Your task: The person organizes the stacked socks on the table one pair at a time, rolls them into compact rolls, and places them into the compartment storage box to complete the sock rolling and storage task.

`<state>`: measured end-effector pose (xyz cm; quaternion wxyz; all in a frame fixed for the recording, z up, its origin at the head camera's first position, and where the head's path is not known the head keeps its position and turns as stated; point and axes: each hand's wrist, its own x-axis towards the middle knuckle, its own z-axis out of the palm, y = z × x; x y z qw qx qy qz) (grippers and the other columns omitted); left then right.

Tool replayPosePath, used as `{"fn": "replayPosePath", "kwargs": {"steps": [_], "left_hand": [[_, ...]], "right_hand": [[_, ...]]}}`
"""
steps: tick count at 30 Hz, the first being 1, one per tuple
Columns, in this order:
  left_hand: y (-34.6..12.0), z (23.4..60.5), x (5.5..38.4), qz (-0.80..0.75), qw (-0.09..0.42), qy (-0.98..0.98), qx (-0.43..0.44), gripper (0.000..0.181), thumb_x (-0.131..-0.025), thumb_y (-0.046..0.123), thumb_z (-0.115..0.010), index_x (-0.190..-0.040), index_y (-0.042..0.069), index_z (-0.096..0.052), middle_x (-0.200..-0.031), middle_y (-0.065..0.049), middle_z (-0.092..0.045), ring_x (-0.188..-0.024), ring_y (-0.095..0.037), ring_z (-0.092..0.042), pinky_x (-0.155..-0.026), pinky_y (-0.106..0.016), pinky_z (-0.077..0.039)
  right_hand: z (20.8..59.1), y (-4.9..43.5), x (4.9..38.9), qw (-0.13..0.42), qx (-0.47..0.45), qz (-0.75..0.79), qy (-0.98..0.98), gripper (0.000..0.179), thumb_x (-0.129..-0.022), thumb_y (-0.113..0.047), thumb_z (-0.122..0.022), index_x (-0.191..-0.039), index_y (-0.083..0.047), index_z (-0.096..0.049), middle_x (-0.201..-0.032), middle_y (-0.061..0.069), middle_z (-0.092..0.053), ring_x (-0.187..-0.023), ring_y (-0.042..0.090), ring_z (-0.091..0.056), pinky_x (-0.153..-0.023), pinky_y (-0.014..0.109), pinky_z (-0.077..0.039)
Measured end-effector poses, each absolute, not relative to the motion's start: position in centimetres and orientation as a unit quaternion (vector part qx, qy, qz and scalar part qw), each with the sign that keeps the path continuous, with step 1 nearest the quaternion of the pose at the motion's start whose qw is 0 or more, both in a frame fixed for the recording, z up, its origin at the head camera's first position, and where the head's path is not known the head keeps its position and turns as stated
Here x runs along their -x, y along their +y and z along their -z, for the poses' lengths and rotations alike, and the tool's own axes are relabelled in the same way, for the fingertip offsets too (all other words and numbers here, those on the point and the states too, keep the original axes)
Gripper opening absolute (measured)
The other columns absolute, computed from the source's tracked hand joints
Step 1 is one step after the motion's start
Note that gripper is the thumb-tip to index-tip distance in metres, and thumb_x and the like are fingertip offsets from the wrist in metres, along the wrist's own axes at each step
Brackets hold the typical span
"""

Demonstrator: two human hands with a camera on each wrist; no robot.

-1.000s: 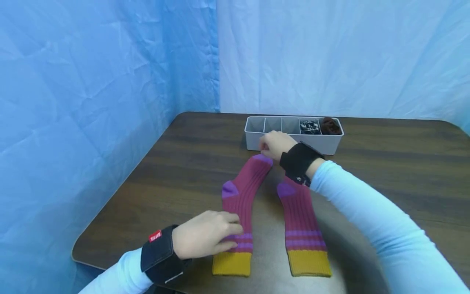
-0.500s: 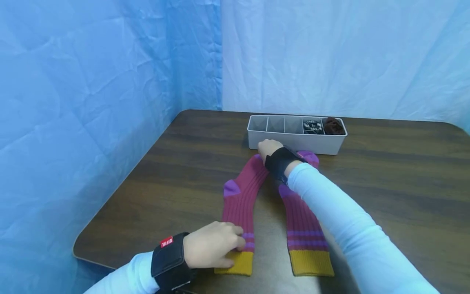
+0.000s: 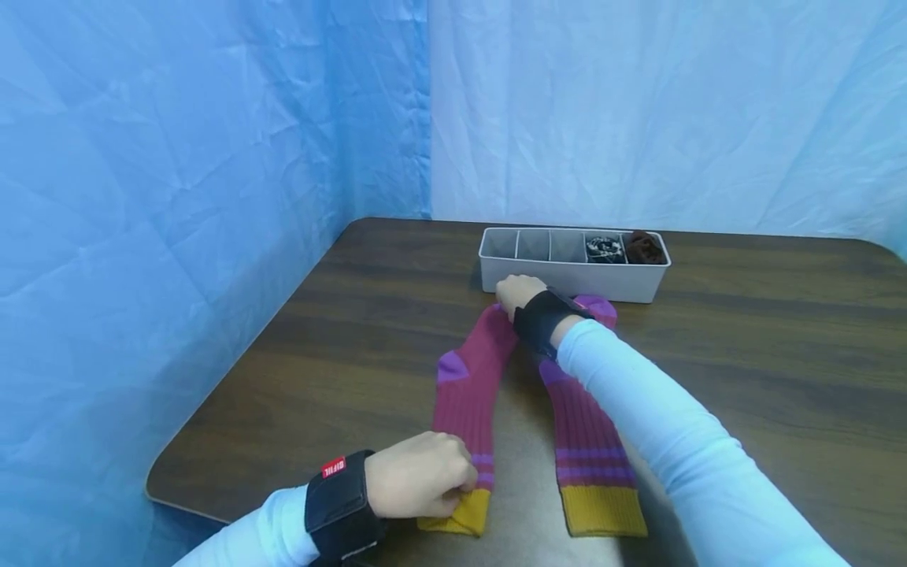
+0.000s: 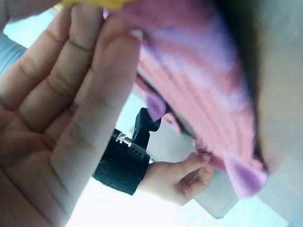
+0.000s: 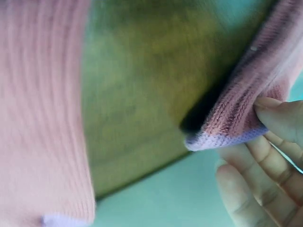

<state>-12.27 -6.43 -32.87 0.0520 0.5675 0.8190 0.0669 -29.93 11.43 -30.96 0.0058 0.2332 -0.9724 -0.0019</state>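
Observation:
Two ribbed pink socks with purple heels, toes and stripes and mustard cuffs lie on the table. My left hand point(image 3: 423, 476) pinches the cuff end of the left sock point(image 3: 464, 402); the left wrist view shows thumb and fingers together at the yellow cuff point(image 4: 92, 2). At that sock's far end my right hand point(image 3: 520, 294) pinches the toe point(image 5: 227, 137) between thumb and fingers, and it looks raised off the table in the right wrist view. The right sock point(image 3: 588, 425) lies flat, partly hidden under my right forearm.
Behind the socks stands a grey divided box point(image 3: 567, 277). A black-and-white rolled bundle point(image 3: 605, 250) and a brown bundle point(image 3: 645, 247) fill its two right compartments. Blue curtains point(image 3: 212, 157) hang around the wooden table point(image 3: 319, 354).
My right hand has shifted slightly left and down onto the left sock's toe and grips it. My left hand has moved right and down to the cuff, its fingers closing on the fabric.

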Motion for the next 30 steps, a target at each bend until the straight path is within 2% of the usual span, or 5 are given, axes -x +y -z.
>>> {"fn": "replayPosePath", "kwargs": {"steps": [4,7,11,16,30], "left_hand": [[-5.5,31.5,12.4,-0.044,0.022,0.808,-0.588,0.013,-0.068,0.007,-0.058,-0.06,0.016,-0.054,-0.053,0.012,-0.037,-0.051,0.0,-0.031,-0.047,-0.009,-0.022],[-4.4,29.6,11.9,-0.022,-0.001,0.803,-0.595,0.005,-0.073,0.012,-0.059,-0.073,0.017,-0.061,-0.061,0.012,-0.05,-0.058,0.0,-0.04,-0.052,-0.007,-0.029],[-2.5,27.2,11.1,0.01,-0.029,0.792,-0.61,0.01,-0.077,0.02,-0.061,-0.086,0.018,-0.064,-0.075,0.011,-0.06,-0.068,0.0,-0.048,-0.059,-0.006,-0.034],[0.3,26.7,10.5,0.054,-0.063,0.767,-0.637,0.012,-0.079,0.026,-0.058,-0.09,0.021,-0.063,-0.079,0.012,-0.06,-0.072,0.0,-0.05,-0.061,-0.007,-0.036],[5.3,29.9,11.2,0.059,0.004,0.754,-0.654,0.014,-0.082,0.023,-0.054,-0.092,0.024,-0.063,-0.087,0.013,-0.061,-0.081,0.0,-0.051,-0.067,-0.007,-0.039]], "right_hand": [[29.5,12.6,30.3,0.044,-0.25,0.008,-0.967,0.01,-0.068,0.002,-0.057,-0.063,-0.006,-0.059,-0.068,0.008,-0.061,-0.061,0.02,-0.051,-0.058,0.034,-0.044],[27.7,13.9,30.4,0.07,-0.258,0.002,-0.963,0.009,-0.068,0.002,-0.058,-0.062,-0.005,-0.057,-0.066,0.008,-0.058,-0.06,0.019,-0.05,-0.057,0.034,-0.043],[25.5,16.1,30.3,0.075,-0.259,-0.012,-0.963,0.012,-0.07,0.003,-0.057,-0.06,-0.003,-0.054,-0.057,0.004,-0.048,-0.055,0.016,-0.041,-0.052,0.03,-0.036],[24.3,18.8,30.2,0.071,-0.248,-0.008,-0.966,0.005,-0.071,0.0,-0.058,-0.066,-0.002,-0.058,-0.061,0.004,-0.051,-0.059,0.017,-0.045,-0.056,0.031,-0.039],[28.2,21.7,29.5,0.071,-0.244,0.011,-0.967,0.02,-0.069,0.001,-0.06,-0.057,-0.009,-0.047,-0.057,0.001,-0.044,-0.055,0.016,-0.039,-0.05,0.029,-0.034]]}}
